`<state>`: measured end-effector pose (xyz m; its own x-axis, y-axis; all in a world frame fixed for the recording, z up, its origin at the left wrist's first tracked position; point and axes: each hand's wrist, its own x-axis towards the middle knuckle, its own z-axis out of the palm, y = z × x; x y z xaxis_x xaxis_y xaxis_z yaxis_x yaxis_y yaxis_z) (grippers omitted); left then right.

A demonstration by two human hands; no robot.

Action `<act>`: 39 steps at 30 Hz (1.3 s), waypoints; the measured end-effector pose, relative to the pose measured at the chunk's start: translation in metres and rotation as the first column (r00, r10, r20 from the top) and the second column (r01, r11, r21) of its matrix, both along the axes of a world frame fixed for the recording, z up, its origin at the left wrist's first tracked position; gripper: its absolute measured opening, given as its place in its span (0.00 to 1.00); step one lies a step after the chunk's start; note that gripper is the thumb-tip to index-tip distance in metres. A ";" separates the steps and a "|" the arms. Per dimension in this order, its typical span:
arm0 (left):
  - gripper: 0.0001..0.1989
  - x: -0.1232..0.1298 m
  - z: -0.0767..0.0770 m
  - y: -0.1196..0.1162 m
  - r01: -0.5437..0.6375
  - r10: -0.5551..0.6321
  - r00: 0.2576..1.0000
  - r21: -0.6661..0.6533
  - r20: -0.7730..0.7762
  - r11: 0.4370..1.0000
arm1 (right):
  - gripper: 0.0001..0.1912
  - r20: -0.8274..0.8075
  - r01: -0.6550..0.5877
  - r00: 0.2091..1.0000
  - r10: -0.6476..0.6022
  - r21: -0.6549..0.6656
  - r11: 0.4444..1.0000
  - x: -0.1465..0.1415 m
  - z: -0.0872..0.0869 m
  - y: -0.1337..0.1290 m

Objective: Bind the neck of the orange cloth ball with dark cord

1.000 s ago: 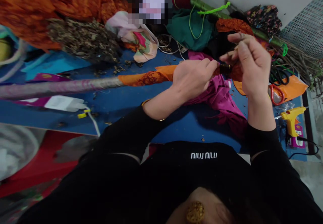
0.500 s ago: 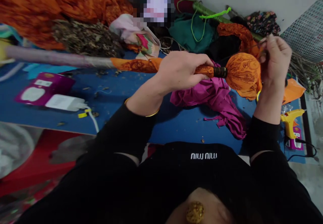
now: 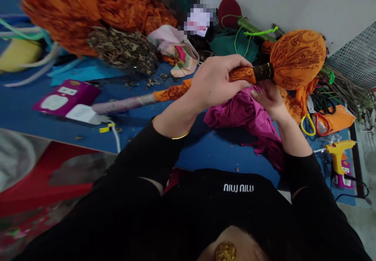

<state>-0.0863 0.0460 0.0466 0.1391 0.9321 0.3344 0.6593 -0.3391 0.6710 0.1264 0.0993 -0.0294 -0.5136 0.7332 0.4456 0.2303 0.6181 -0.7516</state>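
My left hand [image 3: 216,80] is wrapped round a stick covered in orange patterned cloth [image 3: 172,92], below its round head. The stick's bare greyish-purple end [image 3: 126,105] points left. A ball-shaped orange cloth head [image 3: 298,59] sits at the right end, raised and tilted up. Dark thread [image 3: 263,72] binds the neck under the ball. Under this binding is my right hand [image 3: 272,100], its thumb showing and its other fingers curled, partly hidden behind the neck; what they hold cannot be made out. Magenta cloth [image 3: 243,114] lies crumpled on the table beneath both hands.
Scissors with yellow and red handles [image 3: 308,124], an orange packet [image 3: 342,118] and a yellow glue gun [image 3: 339,153] lie at right. A purple box [image 3: 66,96] and white power strip [image 3: 86,114] are at left. Orange fabric [image 3: 117,10] and dried plant matter [image 3: 125,51] are heaped behind.
The ball end has swung up and the stick's far end has dropped. My right hand has moved from the ball's right side to underneath the bound neck. My left hand keeps its hold.
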 end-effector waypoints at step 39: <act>0.18 0.016 -0.024 0.016 -0.060 0.036 0.971 -0.096 -0.235 0.994 | 0.20 -0.035 0.267 0.959 -0.280 0.437 0.859 0.001 0.066 -0.064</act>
